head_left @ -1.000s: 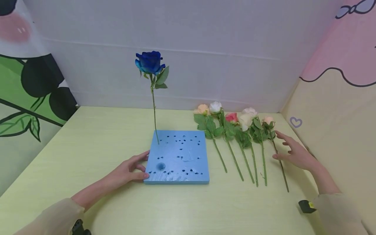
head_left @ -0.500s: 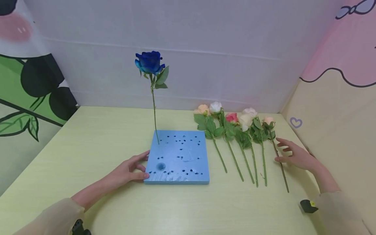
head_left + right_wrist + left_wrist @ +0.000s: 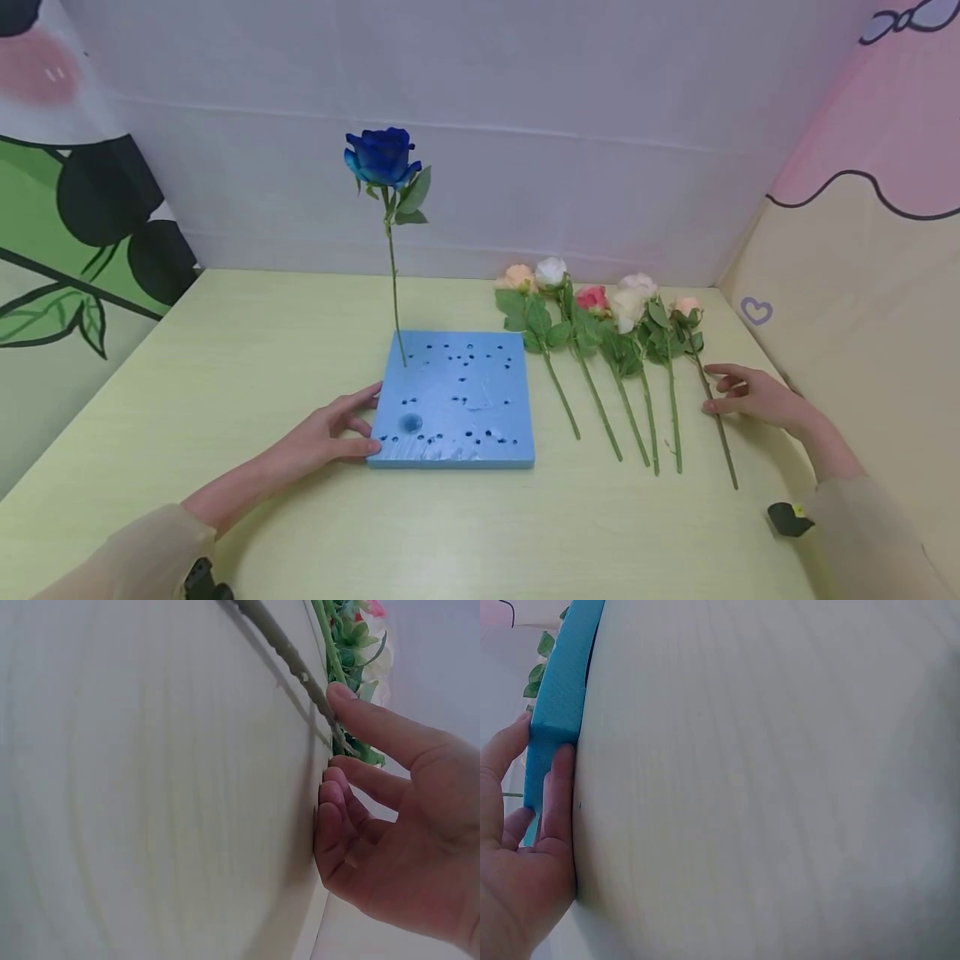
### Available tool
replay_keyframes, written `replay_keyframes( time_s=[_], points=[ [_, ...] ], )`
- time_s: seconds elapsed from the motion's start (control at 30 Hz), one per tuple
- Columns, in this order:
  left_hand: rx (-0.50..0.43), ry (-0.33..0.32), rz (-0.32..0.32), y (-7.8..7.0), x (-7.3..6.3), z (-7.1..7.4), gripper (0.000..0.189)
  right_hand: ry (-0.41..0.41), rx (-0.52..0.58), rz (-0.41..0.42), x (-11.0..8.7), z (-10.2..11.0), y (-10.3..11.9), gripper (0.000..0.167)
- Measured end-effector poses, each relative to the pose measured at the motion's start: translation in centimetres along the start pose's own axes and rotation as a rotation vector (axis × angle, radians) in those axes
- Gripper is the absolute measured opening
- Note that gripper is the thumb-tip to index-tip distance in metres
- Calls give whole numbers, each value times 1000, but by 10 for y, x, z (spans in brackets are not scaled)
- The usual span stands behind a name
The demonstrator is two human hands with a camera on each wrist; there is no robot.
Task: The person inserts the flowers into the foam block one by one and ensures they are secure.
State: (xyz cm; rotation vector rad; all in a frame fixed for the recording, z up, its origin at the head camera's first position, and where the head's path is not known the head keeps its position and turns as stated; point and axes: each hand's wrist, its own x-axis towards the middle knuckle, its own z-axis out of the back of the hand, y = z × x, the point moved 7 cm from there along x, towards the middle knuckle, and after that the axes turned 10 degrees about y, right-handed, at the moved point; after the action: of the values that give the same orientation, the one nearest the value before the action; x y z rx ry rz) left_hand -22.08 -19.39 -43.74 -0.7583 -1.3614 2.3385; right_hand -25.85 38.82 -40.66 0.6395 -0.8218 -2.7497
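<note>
A blue rose stands upright in a blue foam block pitted with holes. My left hand rests against the block's left side, its thumb at the near corner; in the left wrist view, straight fingers lie along the side. At the right, my right hand is over the stem of the rightmost rose, a pale peach one. Thumb and index finger stand apart on either side of that stem. The thumb is at the stem in the right wrist view; whether it presses cannot be told.
To the block's right lie several more roses: peach, white, pink-red, cream and pale pink. Their stems point toward the near side. A pale wall closes off the table's back.
My right hand has moved slightly nearer along the stem, and its thumb and index finger have come closer together. The left hand, block and roses have stayed put.
</note>
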Motion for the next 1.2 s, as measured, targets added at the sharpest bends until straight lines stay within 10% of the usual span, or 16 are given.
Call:
replay_keyframes(
  time_s=[1.2],
  points=[
    [8,-4,-7,1,0,0,89,146,333,-38,8,5,-2,72]
  ],
)
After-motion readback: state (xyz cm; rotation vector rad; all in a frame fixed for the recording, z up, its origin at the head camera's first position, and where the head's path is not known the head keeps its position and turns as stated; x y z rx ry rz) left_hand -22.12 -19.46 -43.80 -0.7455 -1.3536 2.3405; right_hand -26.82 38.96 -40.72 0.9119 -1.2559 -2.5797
